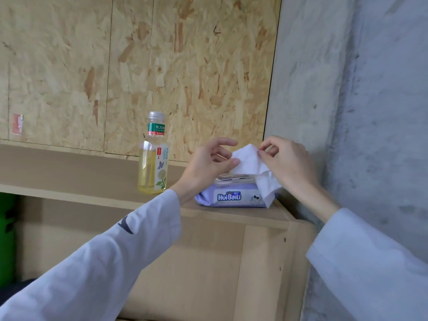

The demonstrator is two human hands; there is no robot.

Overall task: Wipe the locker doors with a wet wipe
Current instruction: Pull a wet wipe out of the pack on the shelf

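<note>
A white wet wipe (254, 167) hangs between both hands just above a purple wet-wipe pack (231, 196) that lies on the wooden ledge (92, 195). My left hand (208, 163) pinches the wipe's left edge between thumb and fingers. My right hand (287, 163) pinches its upper right corner. The wipe's lower part drapes over the pack's right end. The pack's lid looks closed. Behind the ledge rise the chipboard locker doors (185, 66), with thin vertical seams between them.
A clear bottle of yellow drink (154, 158) stands on the ledge left of the pack. A grey concrete wall (347, 89) runs along the right. Below the ledge is a light wooden cabinet side (208, 262). Something green (7, 228) shows at the far left.
</note>
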